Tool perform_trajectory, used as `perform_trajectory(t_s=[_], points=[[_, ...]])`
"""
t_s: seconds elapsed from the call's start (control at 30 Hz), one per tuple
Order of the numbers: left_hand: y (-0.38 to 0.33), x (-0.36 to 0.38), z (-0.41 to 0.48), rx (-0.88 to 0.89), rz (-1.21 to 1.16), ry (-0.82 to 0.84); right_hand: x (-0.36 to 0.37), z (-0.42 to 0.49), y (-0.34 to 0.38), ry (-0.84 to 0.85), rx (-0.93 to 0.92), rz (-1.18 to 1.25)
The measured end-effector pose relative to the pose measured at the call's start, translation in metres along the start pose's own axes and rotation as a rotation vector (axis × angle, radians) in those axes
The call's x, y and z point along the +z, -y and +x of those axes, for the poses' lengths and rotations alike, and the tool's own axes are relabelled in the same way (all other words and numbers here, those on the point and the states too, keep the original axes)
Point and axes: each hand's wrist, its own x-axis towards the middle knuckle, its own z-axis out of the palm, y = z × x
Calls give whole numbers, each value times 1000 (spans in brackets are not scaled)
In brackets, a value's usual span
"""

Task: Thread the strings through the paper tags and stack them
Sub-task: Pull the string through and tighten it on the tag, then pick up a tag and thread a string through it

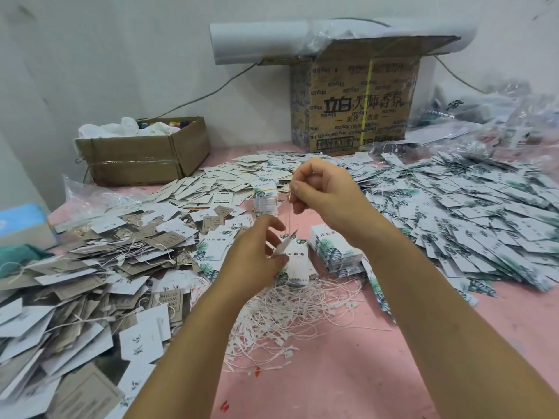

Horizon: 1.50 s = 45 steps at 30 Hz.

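The thin string (289, 213) is hard to trace, a faint line running down from the right hand (325, 195) to the left hand (257, 258). Whether it passes through the paper tag (282, 246) cannot be told. The pink desk (378, 358) is buried in tags, with loose strings (290, 303) heaped just under the hands and a printed carton (357, 98) against the white wall beyond. The right hand is raised, pinching the string's top; the left hand, lower, grips the tag edge-on.
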Motion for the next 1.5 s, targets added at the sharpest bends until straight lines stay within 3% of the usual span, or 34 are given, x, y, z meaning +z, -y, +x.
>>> perform_trajectory(t_s=[0.13, 0.2, 0.3, 0.47, 0.83, 1.03, 1.17, 1.23, 1.37, 1.5], points=[[-8, -12, -1, -45, -208, -65, -12, 4, -6, -170, 54, 72], [-14, -20, 0, -74, -435, -77, -18, 5, -10, -172, 104, 74], [-19, -28, 0, -54, -692, -91, -21, 3, -14, -84, 183, 63], [-19, -25, 2, -72, -843, -189, -7, -1, -11, 170, 257, 71], [-25, -18, -1, -72, -735, -429, -7, -2, -6, 298, 377, 321], [-28, -15, -2, -28, -702, -422, -5, -3, -8, 306, 290, 125], [-25, -10, -2, -69, -618, -353, -9, 0, -5, 217, 321, 33], [-22, -9, -1, -105, -545, -289, -18, 3, -5, 81, 359, -24], [-7, -7, 0, -171, -204, -38, -45, 6, -18, -279, 307, -434], [4, 0, -2, -170, 103, 110, -67, 3, -32, -367, 409, -777]])
